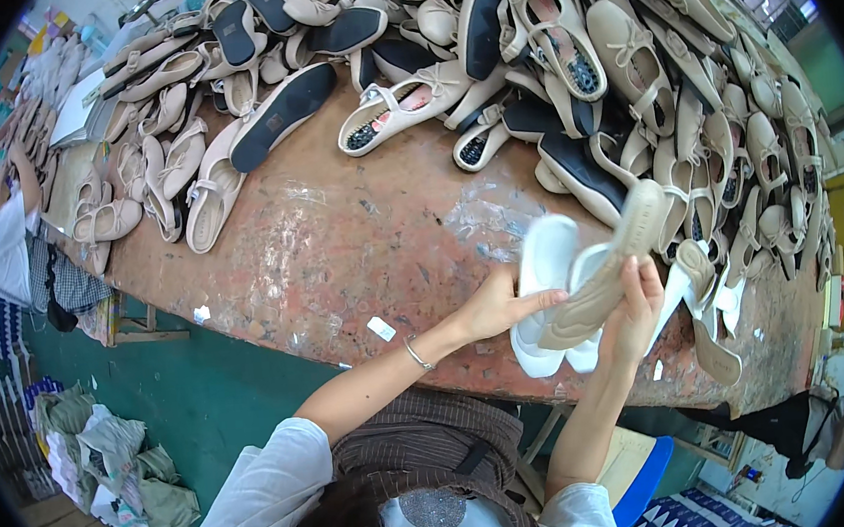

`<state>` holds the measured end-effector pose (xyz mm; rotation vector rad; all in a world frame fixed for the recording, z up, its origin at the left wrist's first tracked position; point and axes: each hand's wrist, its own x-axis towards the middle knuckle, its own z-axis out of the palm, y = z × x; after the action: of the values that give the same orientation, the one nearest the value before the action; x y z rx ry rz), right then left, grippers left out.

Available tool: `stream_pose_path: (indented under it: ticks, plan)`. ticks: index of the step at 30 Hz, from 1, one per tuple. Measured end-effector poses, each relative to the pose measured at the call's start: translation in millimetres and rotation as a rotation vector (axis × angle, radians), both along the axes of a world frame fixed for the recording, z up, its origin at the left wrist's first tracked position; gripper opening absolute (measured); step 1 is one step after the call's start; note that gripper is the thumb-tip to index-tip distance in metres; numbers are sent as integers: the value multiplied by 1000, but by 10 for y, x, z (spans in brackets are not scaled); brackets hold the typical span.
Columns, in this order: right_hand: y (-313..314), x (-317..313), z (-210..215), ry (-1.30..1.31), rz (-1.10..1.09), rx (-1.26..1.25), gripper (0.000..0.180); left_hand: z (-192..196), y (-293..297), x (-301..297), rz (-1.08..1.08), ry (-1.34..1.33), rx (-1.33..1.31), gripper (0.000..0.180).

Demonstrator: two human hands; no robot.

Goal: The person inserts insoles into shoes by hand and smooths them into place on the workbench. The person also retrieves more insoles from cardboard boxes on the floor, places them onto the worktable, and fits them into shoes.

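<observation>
Beyond the worktop's [319, 237] left end, a co-worker in a white top [5, 255] is appearing, blurred. Green floor [221, 376] is running along the worktop's near left edge, with crumpled sacks [119, 466] lying on it. Beige shoes [399, 111] are crowding the worktop's far edge from left to right, some showing black soles. Across the worktop's middle, scuffed brown surface is stretching from the shoes to the near edge, giving room for moving; a small white tag [381, 328] is lying near that edge. Right of the worktop's middle, above its near edge, the left hand [496, 304] is gripping white insoles [544, 253], its fingers partly hidden. Just beside it, the right hand [635, 313] is holding a beige insole [636, 220], tilted across the white ones. Farther right, loose insoles [720, 360] are lying by the worktop's near edge, while heaped shoes are narrowing the room toward its right edge.
</observation>
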<state>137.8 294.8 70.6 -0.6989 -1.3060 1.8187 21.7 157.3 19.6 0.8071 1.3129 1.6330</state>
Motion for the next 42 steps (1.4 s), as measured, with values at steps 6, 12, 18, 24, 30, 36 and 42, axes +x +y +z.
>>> stream_pose_path:
  ticks: [6, 12, 18, 24, 30, 36, 42]
  plan:
    - [-111, -27, -64, 86, 98, 2, 8, -122, -50, -41, 187, -66, -167, 19]
    - [-4, 100, -58, 461, 27, -14, 17, -335, -122, -482, 368, -259, -297, 24]
    - [-18, 237, -34, 592, -61, 54, 22, -18, -110, -790, 351, -225, -286, 24]
    - [126, 550, 127, 665, -328, 55, 33, -184, -164, -1047, 618, -314, -246, 23]
    - [337, 1023, 12, 668, -150, -113, 42, -341, -135, -1136, 472, -83, -261, 46]
    - [9, 550, -145, 677, 282, -375, 41, 522, 288, -95, 115, 584, -26, 77]
    - [93, 496, -262, 455, 255, -407, 44, 562, 57, 254, -44, 329, -137, 26]
